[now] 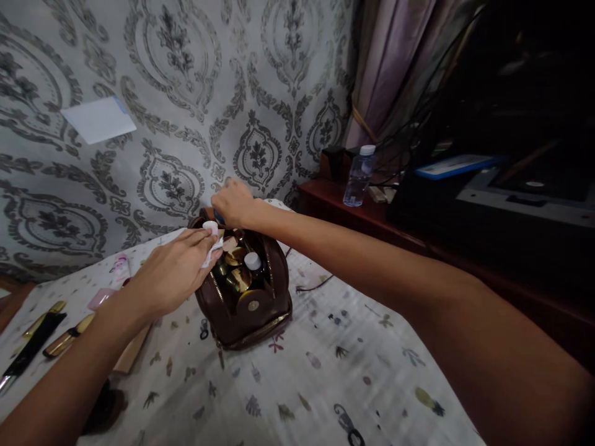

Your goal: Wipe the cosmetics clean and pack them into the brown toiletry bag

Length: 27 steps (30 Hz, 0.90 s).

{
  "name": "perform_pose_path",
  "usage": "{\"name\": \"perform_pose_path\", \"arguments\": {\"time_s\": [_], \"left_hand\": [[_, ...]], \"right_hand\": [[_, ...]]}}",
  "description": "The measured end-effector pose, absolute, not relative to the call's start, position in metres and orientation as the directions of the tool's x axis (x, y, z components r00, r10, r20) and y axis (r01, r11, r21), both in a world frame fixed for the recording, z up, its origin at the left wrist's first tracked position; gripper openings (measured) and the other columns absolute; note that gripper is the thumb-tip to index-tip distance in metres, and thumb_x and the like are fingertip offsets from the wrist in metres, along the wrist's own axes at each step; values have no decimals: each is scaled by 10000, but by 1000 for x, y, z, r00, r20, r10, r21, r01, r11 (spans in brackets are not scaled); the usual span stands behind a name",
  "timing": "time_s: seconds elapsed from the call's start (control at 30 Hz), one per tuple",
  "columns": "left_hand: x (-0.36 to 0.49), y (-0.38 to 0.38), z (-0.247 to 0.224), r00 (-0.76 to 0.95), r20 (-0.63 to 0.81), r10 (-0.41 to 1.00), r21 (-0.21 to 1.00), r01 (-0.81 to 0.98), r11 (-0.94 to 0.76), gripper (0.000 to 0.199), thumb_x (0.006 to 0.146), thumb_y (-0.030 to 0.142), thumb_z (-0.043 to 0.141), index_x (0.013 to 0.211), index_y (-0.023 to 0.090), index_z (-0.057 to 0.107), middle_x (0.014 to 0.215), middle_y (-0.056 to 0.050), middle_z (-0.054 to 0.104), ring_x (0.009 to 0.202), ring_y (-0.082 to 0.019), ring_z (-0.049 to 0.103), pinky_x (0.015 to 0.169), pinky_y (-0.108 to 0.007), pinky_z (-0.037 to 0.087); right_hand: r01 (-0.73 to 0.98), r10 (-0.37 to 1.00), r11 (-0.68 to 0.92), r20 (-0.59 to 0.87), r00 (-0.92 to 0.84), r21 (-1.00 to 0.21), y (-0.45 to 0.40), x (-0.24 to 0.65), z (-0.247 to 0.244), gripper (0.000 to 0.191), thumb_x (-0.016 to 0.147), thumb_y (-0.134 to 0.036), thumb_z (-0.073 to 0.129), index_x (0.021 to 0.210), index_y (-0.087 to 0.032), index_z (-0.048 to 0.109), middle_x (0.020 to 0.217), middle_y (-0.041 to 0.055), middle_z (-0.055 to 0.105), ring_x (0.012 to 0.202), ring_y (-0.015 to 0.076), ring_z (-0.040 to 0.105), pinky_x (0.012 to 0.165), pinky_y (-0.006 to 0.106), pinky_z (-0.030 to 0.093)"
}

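Note:
A brown leather zip bag [274, 310] stands unzipped on the patterned cloth. Inside it are several small containers, among them gold shiny ones [239, 279] and a bottle with a white cap [252, 261]. My left hand [174, 269] is at the bag's left side, its fingers pressed around a crumpled white tissue [212, 251]. A round white piece [210, 227] shows by the fingertips; whether it belongs to the tissue I cannot tell. My right hand [233, 203] is closed above the bag's far end, and what its fingers hold is mostly hidden.
Left of the bag lie a black-handled item [39, 341], a gold-and-brown brush-like item [69, 334], a pink piece [100, 298] and a small pink tube [121, 267]. A water bottle [359, 176] stands on the dark red ledge [320, 192] at right. Patterned wall [255, 80] rises behind.

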State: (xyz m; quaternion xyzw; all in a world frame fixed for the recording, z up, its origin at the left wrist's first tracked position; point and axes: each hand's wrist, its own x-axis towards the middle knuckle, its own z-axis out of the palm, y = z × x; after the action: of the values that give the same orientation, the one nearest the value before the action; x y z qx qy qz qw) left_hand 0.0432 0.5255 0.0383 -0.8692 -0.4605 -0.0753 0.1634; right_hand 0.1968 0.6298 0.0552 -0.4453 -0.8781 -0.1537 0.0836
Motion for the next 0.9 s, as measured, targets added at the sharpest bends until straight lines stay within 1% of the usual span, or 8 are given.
{"name": "perform_pose_path", "arguments": {"time_s": [0.1, 0.27, 0.37, 0.47, 0.57, 0.63, 0.77, 0.9], "left_hand": [[43, 526, 38, 554, 260, 791, -205, 832, -515, 620, 1009, 500, 215, 1312, 135, 614, 1370, -135, 622, 1307, -302, 541, 1069, -457, 477], [46, 526, 40, 537, 206, 818, -173, 843, -510, 642, 1008, 494, 212, 1359, 98, 575, 1415, -151, 585, 1340, -323, 509, 1090, -501, 454], [46, 527, 39, 540, 221, 812, -168, 841, -514, 629, 1006, 501, 215, 1344, 127, 591, 1409, -138, 593, 1332, -323, 518, 1090, -501, 457], [45, 528, 37, 547, 248, 799, -152, 837, -526, 603, 1005, 503, 235, 1321, 149, 607, 1403, -130, 599, 1324, -319, 526, 1092, -499, 456], [44, 528, 35, 545, 263, 796, -145, 838, -526, 608, 1002, 512, 237, 1311, 147, 612, 1404, -136, 597, 1311, -325, 535, 1087, -508, 457], [44, 528, 36, 541, 255, 801, -151, 841, -520, 621, 999, 518, 228, 1321, 145, 605, 1413, -133, 590, 1314, -323, 533, 1084, -500, 460], [45, 527, 37, 552, 243, 798, -155, 834, -530, 621, 1002, 507, 220, 1327, 138, 600, 1415, -125, 591, 1333, -299, 522, 1104, -473, 448], [47, 527, 38, 537, 232, 811, -151, 844, -515, 632, 996, 523, 212, 1319, 153, 610, 1418, -113, 591, 1337, -298, 520, 1110, -473, 445]], "right_hand": [[774, 743, 610, 217, -633, 169, 634, 192, 53, 322, 827, -181, 659, 1140, -113, 692, 1151, 171, 697, 1161, 332, 604, 944, 397, 457], [778, 775, 627, 81, -627, 27, 646, 194, 55, 545, 662, -260, 839, 1180, -191, 684, 1185, 103, 696, 1085, 291, 653, 815, 318, 508], [751, 751, 660, 16, -660, 19, 650, 193, 53, 536, 688, -268, 833, 1198, -237, 670, 1170, 62, 708, 1054, 259, 669, 826, 310, 500], [709, 707, 703, 56, -705, 57, 652, 187, 43, 457, 777, -236, 765, 1215, -191, 643, 1196, 100, 705, 1105, 253, 655, 915, 328, 472], [727, 719, 680, 107, -687, 99, 654, 180, 36, 385, 835, -201, 695, 1211, -145, 628, 1235, 150, 686, 1154, 264, 639, 967, 354, 452], [718, 713, 689, 83, -696, 95, 657, 181, 35, 450, 803, -216, 732, 1234, -151, 618, 1251, 142, 681, 1157, 264, 638, 947, 343, 461], [691, 691, 722, 11, -722, 37, 661, 190, 42, 642, 678, -302, 842, 1273, -219, 617, 1227, 73, 695, 1109, 248, 653, 868, 308, 478], [693, 692, 720, 28, -721, 45, 658, 196, 45, 651, 670, -327, 841, 1277, -230, 627, 1203, 67, 703, 1084, 251, 658, 828, 300, 483]]}}
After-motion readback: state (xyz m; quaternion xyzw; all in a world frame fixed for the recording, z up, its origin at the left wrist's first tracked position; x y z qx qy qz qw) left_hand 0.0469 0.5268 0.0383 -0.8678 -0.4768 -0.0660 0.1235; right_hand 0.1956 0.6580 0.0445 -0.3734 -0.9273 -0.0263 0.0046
